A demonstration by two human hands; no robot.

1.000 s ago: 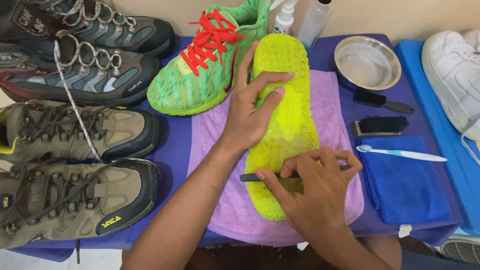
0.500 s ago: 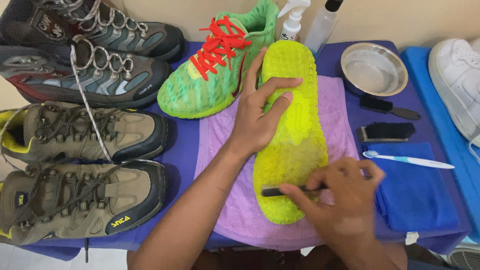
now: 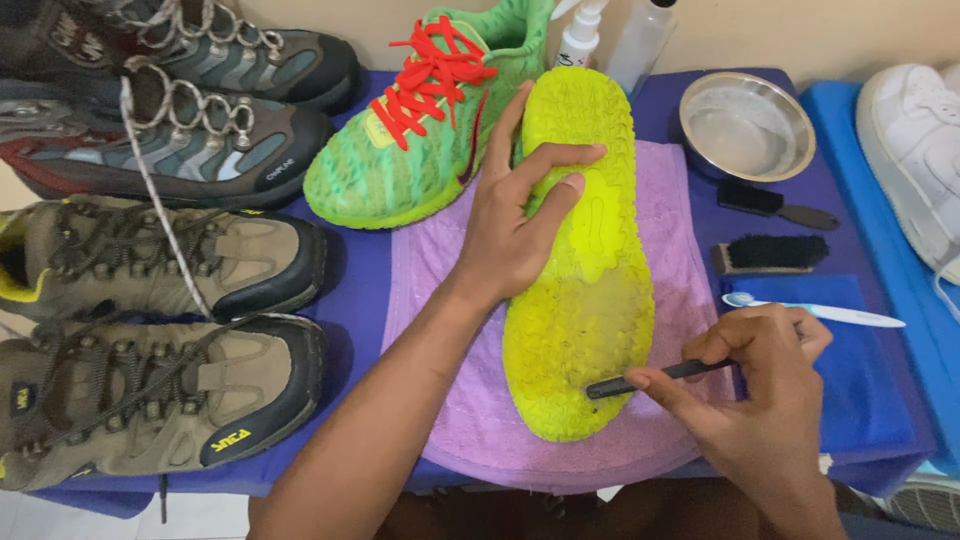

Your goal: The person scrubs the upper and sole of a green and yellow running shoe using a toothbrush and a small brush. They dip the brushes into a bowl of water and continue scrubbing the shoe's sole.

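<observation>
A neon yellow-green shoe (image 3: 585, 280) lies sole-up on a purple towel (image 3: 440, 300). My left hand (image 3: 515, 215) presses on the sole's left edge, fingers spread across the arch. My right hand (image 3: 755, 385) grips a small black brush (image 3: 645, 379) by its handle, with the brush head touching the lower right part of the sole near the heel end. The sole looks wet and foamy around that spot.
The matching green shoe with red laces (image 3: 420, 115) stands behind. Several hiking boots (image 3: 160, 260) fill the left. On the right lie a metal bowl (image 3: 745, 125), two black brushes (image 3: 765, 252), a toothbrush (image 3: 840, 315) on a blue cloth (image 3: 850, 400), a white sneaker (image 3: 915, 140) and spray bottles (image 3: 580, 35).
My right hand has drawn the brush rightward and down across the sole to its right edge. The left hand stays put on the shoe.
</observation>
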